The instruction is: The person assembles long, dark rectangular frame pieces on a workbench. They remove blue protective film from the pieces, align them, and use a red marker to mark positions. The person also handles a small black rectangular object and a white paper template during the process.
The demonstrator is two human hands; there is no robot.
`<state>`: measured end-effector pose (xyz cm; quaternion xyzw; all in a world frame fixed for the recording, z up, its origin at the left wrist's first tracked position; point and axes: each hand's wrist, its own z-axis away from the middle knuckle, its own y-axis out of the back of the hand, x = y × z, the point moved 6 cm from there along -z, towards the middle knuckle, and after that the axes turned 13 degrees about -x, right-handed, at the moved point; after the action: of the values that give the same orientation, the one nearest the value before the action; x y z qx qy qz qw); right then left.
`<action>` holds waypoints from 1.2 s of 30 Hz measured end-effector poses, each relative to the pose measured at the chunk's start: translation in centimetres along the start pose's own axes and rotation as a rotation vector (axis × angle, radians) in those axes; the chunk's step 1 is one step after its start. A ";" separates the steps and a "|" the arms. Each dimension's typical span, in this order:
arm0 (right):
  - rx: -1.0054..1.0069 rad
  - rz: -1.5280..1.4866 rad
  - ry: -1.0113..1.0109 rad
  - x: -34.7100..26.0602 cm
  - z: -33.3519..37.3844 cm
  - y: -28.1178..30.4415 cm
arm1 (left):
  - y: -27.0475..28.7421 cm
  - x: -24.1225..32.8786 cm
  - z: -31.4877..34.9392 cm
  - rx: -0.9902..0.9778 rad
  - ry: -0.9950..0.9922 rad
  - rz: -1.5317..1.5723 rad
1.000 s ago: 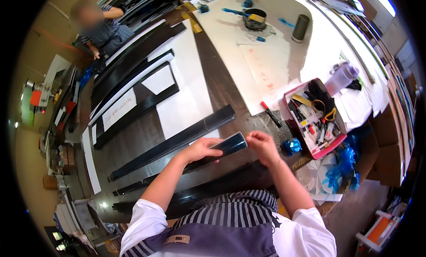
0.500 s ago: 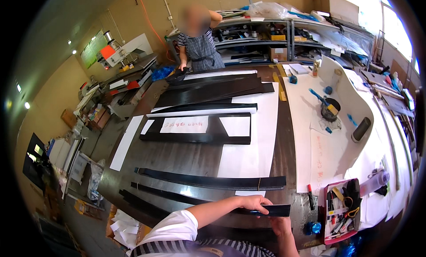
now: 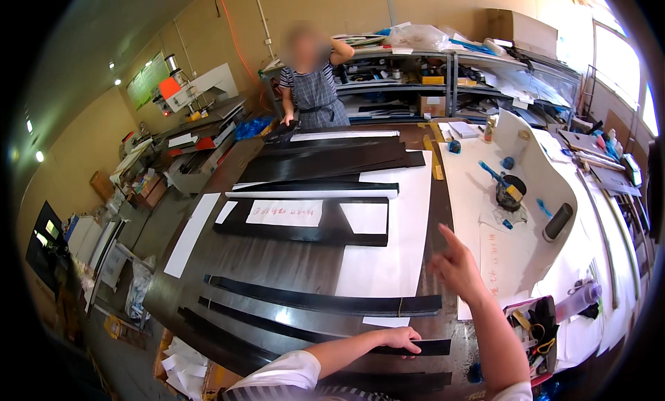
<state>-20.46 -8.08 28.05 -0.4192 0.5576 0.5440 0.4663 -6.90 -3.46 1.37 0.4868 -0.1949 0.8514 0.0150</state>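
My left hand (image 3: 400, 339) is closed on the right end of a long black strip (image 3: 312, 333) that lies along the table's near side. Past the strip's end, my right hand (image 3: 460, 268) is raised over the table, index finger stretched out and nothing visible in it. Just beyond the left hand lies a stack of black strips (image 3: 318, 301) tied with a thin band near its right end. More black strips (image 3: 228, 337) lie on the near side, partly behind my left arm. Farther in rests a flat black bundle (image 3: 298, 235) with a white paper label (image 3: 284, 212) bearing red handwriting.
Across the dark table (image 3: 277, 262) a person (image 3: 315, 93) in a checked apron stands by large black sheets (image 3: 318, 163). To the right are a black pot (image 3: 511, 195) with a brush, a dark cylinder (image 3: 557, 222), a pink tool box (image 3: 516, 308) and a purple bottle (image 3: 578, 300).
My right hand has left the strip's end and risen forward over the table. My left hand stays on the strip, which now lies lower. The view has tilted slightly.
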 end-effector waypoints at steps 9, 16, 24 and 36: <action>0.035 0.039 0.049 -5.3 -12.7 0.8 | 0.2 1.0 -0.8 -0.024 -0.063 -0.029; 0.075 -0.102 0.164 -6.0 -14.4 1.7 | 0.7 1.2 -0.1 0.013 -0.045 0.001; 0.135 -0.167 0.073 8.0 -4.4 4.0 | 0.9 2.3 0.4 -0.009 -0.066 -0.017; 0.459 -0.553 -0.137 25.4 15.8 2.8 | 0.3 5.4 3.3 0.027 -0.069 -0.021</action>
<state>-27.63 8.89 4.25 -0.4012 0.4981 0.2850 0.7139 -7.10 -5.77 7.23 0.5179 -0.1787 0.8365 0.0109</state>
